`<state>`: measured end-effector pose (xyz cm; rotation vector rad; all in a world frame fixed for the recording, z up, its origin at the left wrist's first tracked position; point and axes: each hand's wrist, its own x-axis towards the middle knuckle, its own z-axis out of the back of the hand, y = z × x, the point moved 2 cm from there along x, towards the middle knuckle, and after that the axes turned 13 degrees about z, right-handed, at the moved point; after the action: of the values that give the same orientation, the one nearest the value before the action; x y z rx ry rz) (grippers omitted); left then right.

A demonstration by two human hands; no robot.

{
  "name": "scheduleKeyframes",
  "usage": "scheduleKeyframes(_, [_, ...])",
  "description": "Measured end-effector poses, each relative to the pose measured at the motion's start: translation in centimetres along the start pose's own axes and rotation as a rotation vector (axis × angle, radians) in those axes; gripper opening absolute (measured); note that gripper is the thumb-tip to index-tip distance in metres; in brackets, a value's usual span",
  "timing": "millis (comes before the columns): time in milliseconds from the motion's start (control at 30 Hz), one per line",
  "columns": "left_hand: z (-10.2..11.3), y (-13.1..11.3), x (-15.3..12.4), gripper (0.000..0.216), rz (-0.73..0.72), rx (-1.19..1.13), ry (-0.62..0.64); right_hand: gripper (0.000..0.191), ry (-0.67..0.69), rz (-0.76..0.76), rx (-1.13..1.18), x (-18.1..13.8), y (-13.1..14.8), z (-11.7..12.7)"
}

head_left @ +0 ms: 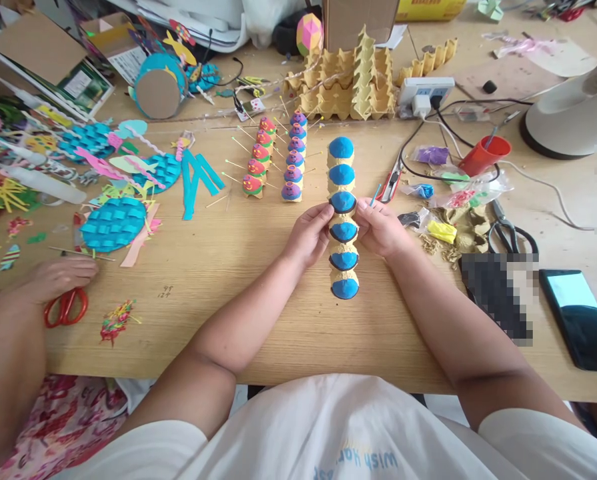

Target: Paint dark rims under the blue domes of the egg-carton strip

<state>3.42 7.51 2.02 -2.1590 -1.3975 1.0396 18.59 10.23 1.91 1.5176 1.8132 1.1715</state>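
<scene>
An egg-carton strip (343, 232) with several blue-covered domes runs lengthwise away from me, above the table. Dark edging shows round the nearer domes; on the two farthest domes I see none. My left hand (311, 235) is closed, pinching the strip's left side near its middle. On the right side, my right hand (382, 228) is also closed on the strip, with a thin blue stick (375, 196) jutting up from its fingers. Beyond my left hand stand a purple-domed strip (293, 173) and a red-and-green strip (257, 167), both with faces and thin sticks.
A co-worker's hand (65, 277) rests at left by red-handled scissors (67, 307). Blue woven paper pieces (113, 223) lie beyond. At right are a utility knife (391, 180), a red cup (485, 155), black scissors (511, 233) and a phone (581, 320). Egg trays (328, 100) sit behind.
</scene>
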Motion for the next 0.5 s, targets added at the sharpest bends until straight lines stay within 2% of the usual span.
scheduleKeyframes(200, [-0.15,-0.02,-0.3,0.021,0.031,-0.026,0.035,0.064,-0.036,-0.002,0.028,-0.13,-0.22,-0.28])
scheduleKeyframes(500, [0.04,0.2,-0.12,0.018,0.034,-0.001,0.057,0.064,0.051,-0.033,0.02,-0.03,-0.28,0.19])
